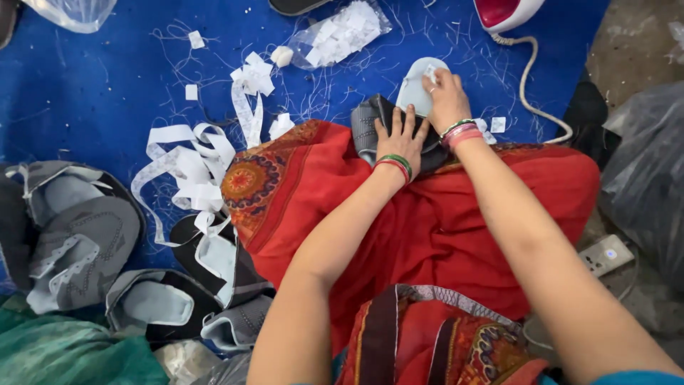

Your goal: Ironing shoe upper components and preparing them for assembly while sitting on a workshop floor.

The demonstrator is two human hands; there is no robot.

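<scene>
Two hands work at the far edge of a red patterned cloth [427,214] draped over the person's lap, above a blue felt mat [92,100] littered with white threads and small paper tags. The left hand [401,139] lies flat, fingers spread, pressing on a dark grey shoe upper piece [367,128]. Just beyond and right of it, the right hand [447,100] rests curled on a pale oval insole piece [415,89], fingertips pinching a small white tag [429,71] against it. The insole's long axis runs away from the person, tilted slightly left, its rounded end pointing away from both hands. Well left of the left hand lie white label strips [189,167] and a pile of grey shoe uppers [78,235]. Beyond the right hand stands an iron [502,13] with its cord [527,78]; near the right forearm, a white socket block [605,254] sits on bare floor.
</scene>
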